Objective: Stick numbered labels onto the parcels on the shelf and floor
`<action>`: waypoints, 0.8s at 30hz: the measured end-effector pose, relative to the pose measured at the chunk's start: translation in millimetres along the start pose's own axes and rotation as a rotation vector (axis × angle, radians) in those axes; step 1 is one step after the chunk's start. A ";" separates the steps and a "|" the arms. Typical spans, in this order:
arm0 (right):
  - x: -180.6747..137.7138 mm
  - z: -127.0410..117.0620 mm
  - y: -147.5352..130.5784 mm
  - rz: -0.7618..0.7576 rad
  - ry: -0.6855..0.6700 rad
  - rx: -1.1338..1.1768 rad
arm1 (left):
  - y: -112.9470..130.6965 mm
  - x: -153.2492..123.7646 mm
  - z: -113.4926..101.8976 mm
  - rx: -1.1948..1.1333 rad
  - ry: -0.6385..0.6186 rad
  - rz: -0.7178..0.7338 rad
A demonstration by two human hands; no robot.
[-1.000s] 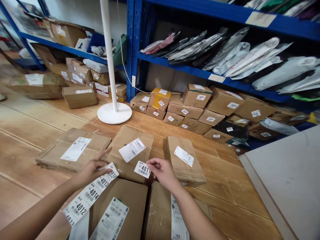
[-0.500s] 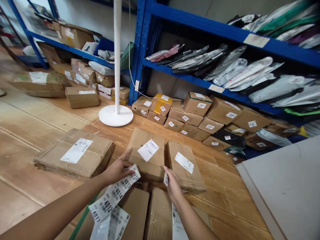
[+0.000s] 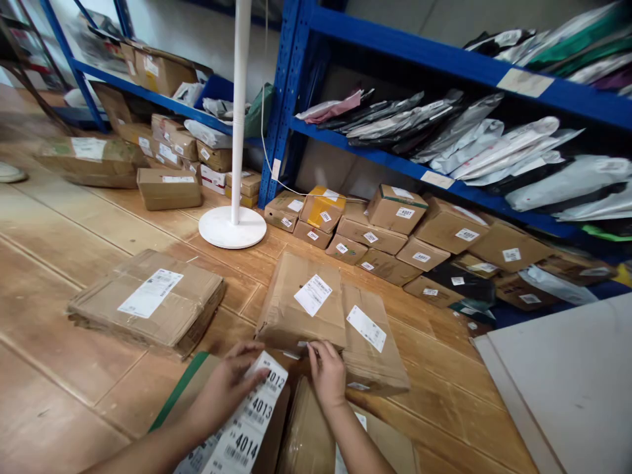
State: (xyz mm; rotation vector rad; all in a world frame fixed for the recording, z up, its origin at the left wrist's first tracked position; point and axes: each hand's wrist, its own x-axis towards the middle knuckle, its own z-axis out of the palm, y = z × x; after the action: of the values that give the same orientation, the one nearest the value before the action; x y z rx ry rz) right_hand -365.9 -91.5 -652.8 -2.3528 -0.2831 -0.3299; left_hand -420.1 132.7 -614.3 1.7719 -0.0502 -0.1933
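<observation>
Holding a numbered label strip (image 3: 247, 421) (4012, 4013, 4014 showing), left hand (image 3: 224, 388) has fingers curled over its top end. Right hand (image 3: 326, 374) fingertips press the near edge of a taped cardboard parcel (image 3: 301, 306) w/ white shipping label; second parcel (image 3: 372, 339) sits just right of those fingers, touching the first.

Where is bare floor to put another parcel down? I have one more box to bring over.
Bare wooden floor lies left of the flat cardboard parcel, and more between the two taped parcels and the grey board. It is crowded under the blue shelves and around the left hand and right hand.
</observation>
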 end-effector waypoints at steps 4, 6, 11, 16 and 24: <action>-0.3 9.4 11.9 0.080 0.155 -0.106 | 0.1 -19.3 6.9 -0.094 -0.084 -0.022; -0.6 7.8 16.0 0.164 0.266 -0.189 | -1.1 -20.6 7.2 -0.129 -0.099 -0.030; -1.2 -5.3 11.8 0.181 0.281 -0.268 | -5.7 -21.0 9.0 -0.242 -0.057 -0.054; -13.2 -6.0 -33.8 0.169 -0.012 0.138 | -6.6 -21.5 19.8 -0.363 0.108 -0.074; -16.4 3.6 -92.4 0.472 -0.380 0.830 | -1.4 -20.8 26.4 -0.352 0.369 -0.111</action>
State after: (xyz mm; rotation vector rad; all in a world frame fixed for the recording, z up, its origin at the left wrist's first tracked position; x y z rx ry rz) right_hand -408.1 -25.3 -601.3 -1.5646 -0.0155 0.4044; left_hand -444.8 110.4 -618.6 1.4347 0.3302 0.0460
